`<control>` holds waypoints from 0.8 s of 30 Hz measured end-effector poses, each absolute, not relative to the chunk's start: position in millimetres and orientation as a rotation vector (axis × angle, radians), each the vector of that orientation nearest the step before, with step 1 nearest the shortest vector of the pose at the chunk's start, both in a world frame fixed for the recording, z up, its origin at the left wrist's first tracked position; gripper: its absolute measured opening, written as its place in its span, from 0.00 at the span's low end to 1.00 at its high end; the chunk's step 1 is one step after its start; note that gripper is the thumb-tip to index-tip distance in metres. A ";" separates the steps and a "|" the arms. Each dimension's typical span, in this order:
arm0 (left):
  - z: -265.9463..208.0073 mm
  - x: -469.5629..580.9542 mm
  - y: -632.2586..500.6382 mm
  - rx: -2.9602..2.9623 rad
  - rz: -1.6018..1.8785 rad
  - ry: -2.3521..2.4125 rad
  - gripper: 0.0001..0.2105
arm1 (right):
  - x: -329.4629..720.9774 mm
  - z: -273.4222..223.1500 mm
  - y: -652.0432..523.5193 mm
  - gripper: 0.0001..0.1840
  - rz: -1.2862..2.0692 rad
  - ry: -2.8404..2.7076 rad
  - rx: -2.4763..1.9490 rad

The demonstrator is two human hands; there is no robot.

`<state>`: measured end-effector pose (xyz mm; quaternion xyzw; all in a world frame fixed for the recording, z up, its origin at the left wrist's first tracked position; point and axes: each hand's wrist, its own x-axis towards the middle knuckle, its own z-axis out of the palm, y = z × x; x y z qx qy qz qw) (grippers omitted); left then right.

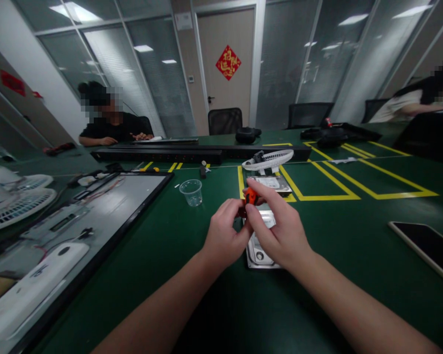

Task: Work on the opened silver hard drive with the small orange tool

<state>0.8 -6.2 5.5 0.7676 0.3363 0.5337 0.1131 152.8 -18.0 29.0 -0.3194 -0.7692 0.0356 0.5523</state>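
Observation:
An orange-and-black screwdriver (pixel 250 196) stands upright above a silver hard drive (pixel 260 256); its tip is hidden by my hands. The thumb and fingers of my right hand (pixel 280 228) pinch the handle. Curled around the screwdriver's lower part, the fingers of my left hand (pixel 227 228) are closed, though what they grip is partly hidden. The hard drive lies on the green table under both hands, largely covered by them. Just behind it rests a second hard drive (pixel 280 184) with a label on top.
A clear plastic cup (pixel 191 192) stands to the left. Further left is a large black-framed panel (pixel 133 196) carrying parts and a white case (pixel 37 280). A white fan guard (pixel 276 160) lies behind the drives. A phone (pixel 428 246) lies right. Two people sit across the table.

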 end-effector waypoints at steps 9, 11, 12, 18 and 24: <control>3.2 2.1 -6.6 2.230 1.654 1.009 0.09 | 152.9 30.7 -17.5 0.24 0.065 -1.802 -0.767; 2.4 1.5 -6.5 2.228 1.659 1.000 0.10 | 152.6 31.0 -16.5 0.22 0.042 -1.787 -0.774; 2.3 1.2 -6.3 2.231 1.652 0.993 0.09 | 152.5 31.0 -16.0 0.22 0.031 -1.780 -0.775; 5.0 0.5 -6.5 2.258 1.606 0.945 0.06 | 152.5 31.0 -16.5 0.21 0.041 -1.766 -0.765; 7.7 0.9 -7.8 2.270 1.570 1.010 0.02 | 152.4 29.7 -18.5 0.25 0.099 -1.801 -0.751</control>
